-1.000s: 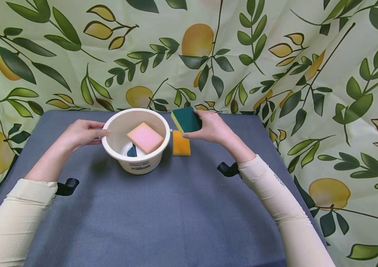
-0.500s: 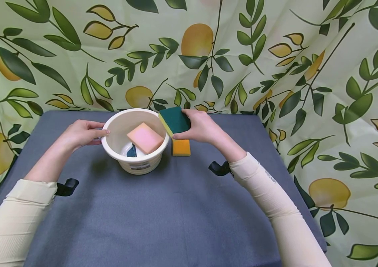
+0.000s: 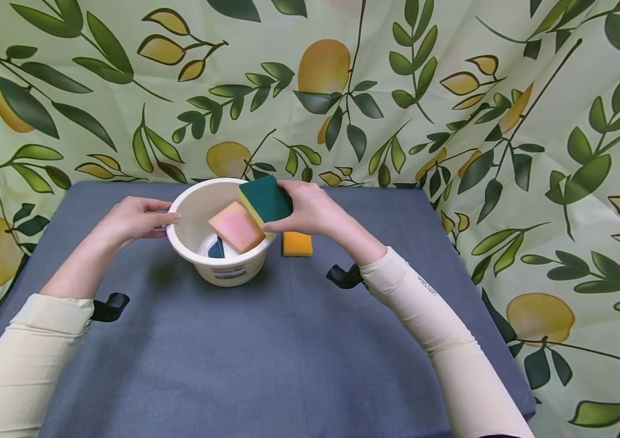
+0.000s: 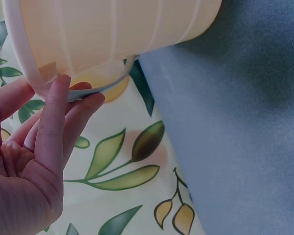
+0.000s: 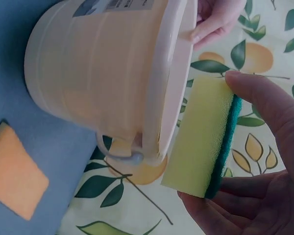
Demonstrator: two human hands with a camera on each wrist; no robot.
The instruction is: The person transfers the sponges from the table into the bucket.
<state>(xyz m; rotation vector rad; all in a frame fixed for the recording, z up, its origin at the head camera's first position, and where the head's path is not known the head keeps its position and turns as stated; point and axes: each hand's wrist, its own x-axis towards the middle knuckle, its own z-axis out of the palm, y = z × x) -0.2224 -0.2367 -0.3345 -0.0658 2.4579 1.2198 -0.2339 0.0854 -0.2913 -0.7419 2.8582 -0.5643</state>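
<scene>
A cream plastic bucket (image 3: 233,275) stands upright near the back of the table. At its left side, my left hand (image 3: 137,220) pinches the rim, thumb on top and fingers outside; in the left wrist view some fingers (image 4: 54,112) also touch the grey handle (image 4: 108,87). My right hand (image 3: 310,207) grips a green-and-yellow scouring sponge (image 3: 266,198) by its edges, over the right part of the bucket's mouth. Inside the bucket, a pink sponge (image 3: 236,227) leans at a slant above a dark blue piece (image 3: 216,248), mostly hidden.
An orange sponge (image 3: 297,244) lies on the table right of the bucket, partly covered by my right hand in the head view. Grey-blue cloth covers the table (image 3: 266,353). A leaf-and-lemon patterned curtain (image 3: 386,79) hangs behind and beside it.
My right hand has moved left with the green-and-yellow scouring sponge, from right of the bucket to over its mouth. The left hand and bucket have stayed in place.
</scene>
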